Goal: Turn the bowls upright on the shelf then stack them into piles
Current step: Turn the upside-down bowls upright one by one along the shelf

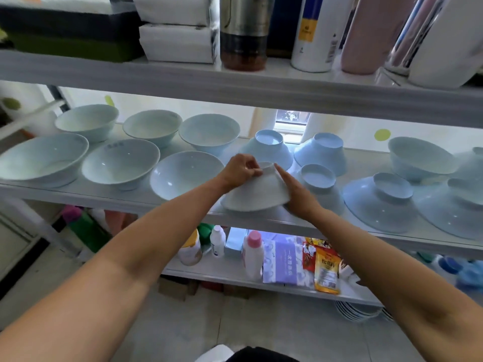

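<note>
Shelf (183, 205), left part: six upright bowls (120, 165) in two rows, none stacked yet. Centre front: white bowl (257, 194), upside down, foot up, rim tilted off the shelf edge. My left hand (241, 171) pinches its foot ring from the left, fingers closed on it. My right hand (296, 197) lies flat against its right wall, fingers straight, pressing, not wrapped. So bowl sits between both hands, mouth facing down and toward me; I judge the flip needs rolling the rim up and away, left hand leading at the foot. Right of it: inverted bowls (320, 152), several, feet up, just beside and behind. Far right: one upright bowl (420, 158), more inverted ones near it. Roughly half still to turn, I'd say.
</note>
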{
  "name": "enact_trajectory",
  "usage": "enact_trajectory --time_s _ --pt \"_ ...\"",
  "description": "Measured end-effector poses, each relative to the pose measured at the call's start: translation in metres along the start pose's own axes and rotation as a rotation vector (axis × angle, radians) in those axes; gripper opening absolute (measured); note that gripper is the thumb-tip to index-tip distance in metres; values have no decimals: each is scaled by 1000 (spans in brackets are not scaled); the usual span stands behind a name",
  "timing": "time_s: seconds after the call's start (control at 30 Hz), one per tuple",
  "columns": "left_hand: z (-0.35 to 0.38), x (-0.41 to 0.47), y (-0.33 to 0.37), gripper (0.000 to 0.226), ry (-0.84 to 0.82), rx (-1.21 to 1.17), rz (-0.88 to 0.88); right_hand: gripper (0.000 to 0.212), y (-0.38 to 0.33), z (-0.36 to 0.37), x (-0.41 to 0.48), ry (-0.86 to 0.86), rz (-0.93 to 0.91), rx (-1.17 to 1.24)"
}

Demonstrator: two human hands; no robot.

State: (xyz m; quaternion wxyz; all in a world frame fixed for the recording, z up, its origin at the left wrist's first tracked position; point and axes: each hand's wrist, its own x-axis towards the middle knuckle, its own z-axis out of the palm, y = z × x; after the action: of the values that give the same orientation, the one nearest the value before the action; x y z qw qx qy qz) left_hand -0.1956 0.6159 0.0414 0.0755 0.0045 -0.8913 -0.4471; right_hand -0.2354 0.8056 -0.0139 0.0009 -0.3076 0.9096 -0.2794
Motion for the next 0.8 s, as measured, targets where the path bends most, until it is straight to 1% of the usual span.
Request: enact_trajectory --time_s 0.03,0.07,0.1,0.17,0.2,0.27,0.33,0.37,0.43,0.47,0.5,0.57,0.63,0.7,0.8 --pt "-3 1 2 8 -2 -69 -37 65 1 -3 3 73 44 11" --pt "-6 2 4 9 -12 -140 -79 53 1 -8 5 150 87 20" --pt "-9 3 4 17 -19 -205 -116 44 -1 -13 8 219 114 27" --pt "-11 4 4 26 -17 -292 -179 25 -8 -24 15 299 144 0" --pt "-12 5 3 27 -13 -314 -209 23 -12 -30 17 310 171 -30" --pt "-12 6 -1 29 -32 -323 -265 37 -19 -38 24 300 235 -90" --pt "-14 5 -5 34 -98 -365 -332 42 -20 -39 28 236 289 -85" --pt "-17 4 -8 45 -151 -442 -382 42 -19 -38 30 182 319 -69" --pt "-27 1 -11 68 -314 -646 -467 39 -14 -33 33 79 381 -37" --pt "-33 2 -13 75 -384 -720 -471 38 -13 -30 34 34 412 -23" --pt "-39 3 -15 79 -409 -747 -467 38 -11 -27 34 -3 438 -19" --pt "-48 2 -16 83 -369 -707 -486 40 -11 -23 34 -64 474 -28" --pt "-51 3 -19 83 -328 -581 -495 40 -12 -20 35 -101 512 -39" --pt "-48 7 -23 81 -315 -448 -483 40 -11 -18 37 -108 553 -39" --pt "-41 12 -23 80 -319 -378 -429 42 -11 -18 40 -87 603 -15"
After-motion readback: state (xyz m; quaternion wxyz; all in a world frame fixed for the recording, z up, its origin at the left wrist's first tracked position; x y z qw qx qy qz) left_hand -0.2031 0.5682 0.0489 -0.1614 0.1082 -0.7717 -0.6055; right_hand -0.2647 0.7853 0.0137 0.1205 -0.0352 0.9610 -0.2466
